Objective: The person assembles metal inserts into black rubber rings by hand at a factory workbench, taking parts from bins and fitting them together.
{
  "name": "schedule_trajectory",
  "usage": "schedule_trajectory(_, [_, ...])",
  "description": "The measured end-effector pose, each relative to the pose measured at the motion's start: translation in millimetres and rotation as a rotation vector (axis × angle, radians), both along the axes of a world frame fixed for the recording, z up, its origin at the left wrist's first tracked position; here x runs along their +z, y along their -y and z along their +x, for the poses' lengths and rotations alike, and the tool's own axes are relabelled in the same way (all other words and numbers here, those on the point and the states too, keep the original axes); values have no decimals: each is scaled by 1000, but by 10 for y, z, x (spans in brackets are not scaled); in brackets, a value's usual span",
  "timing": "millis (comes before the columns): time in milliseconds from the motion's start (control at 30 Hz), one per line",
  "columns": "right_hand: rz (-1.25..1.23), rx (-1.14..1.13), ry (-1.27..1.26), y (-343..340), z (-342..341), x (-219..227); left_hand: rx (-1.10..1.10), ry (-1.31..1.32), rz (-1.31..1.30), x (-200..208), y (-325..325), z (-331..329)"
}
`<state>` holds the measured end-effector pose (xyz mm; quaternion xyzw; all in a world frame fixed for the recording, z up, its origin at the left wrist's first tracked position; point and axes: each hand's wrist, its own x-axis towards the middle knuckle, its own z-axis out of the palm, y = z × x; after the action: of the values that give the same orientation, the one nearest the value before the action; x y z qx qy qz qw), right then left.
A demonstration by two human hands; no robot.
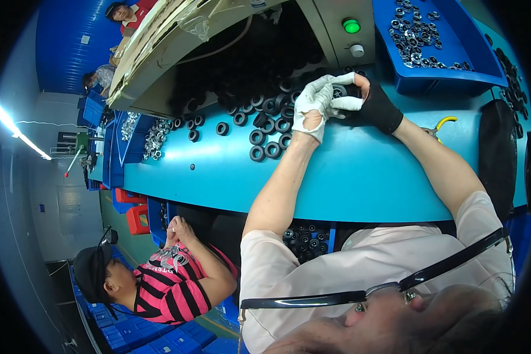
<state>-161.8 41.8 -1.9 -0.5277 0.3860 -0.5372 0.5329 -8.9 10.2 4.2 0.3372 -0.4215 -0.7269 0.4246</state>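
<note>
Head view: L hand, white-gloved, & R hand, in black glove, are coming together on a small wheel, dark tyre w/ silvery spoked hub; both are clasping it over the rear part of the worktop, just in front of the machine panel. Open room: teal surface is stretching btwn the forearms down to the front edge, & left of the L forearm too, w/ only one small dark bit lying there. Loose tyres are crowding in beside the L wrist, spreading back toward the rear edge. Blue tub of silvery hubs is sitting at the rear R corner, its wall limiting room past the R hand; a yellow-handled tool is lying near the R forearm, which is partly covering it. Co-worker is sitting along the front edge, to the L. Hard to make out: fingers are overlapping, so much of the wheel is staying hidden; dark heap under the machine hood is blurring into shadow; R end of the worktop is bending off into the black rim, cut off
</note>
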Motion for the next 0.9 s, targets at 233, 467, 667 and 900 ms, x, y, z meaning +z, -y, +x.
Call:
schedule_trajectory(233, [-233,-39,-231,-126,77,77,12,240,-121,21,-6,33])
schedule_trajectory(467, [14,90,78,11,54,-47,-2,-22,55,3,63,49])
schedule_trajectory(667, [84,56,41,2,34,7,-13,33,-60,-12,35,42])
schedule_trajectory(900, [-175,34,-52,-3,-9,-4,-236,-194,172,-35,21,46])
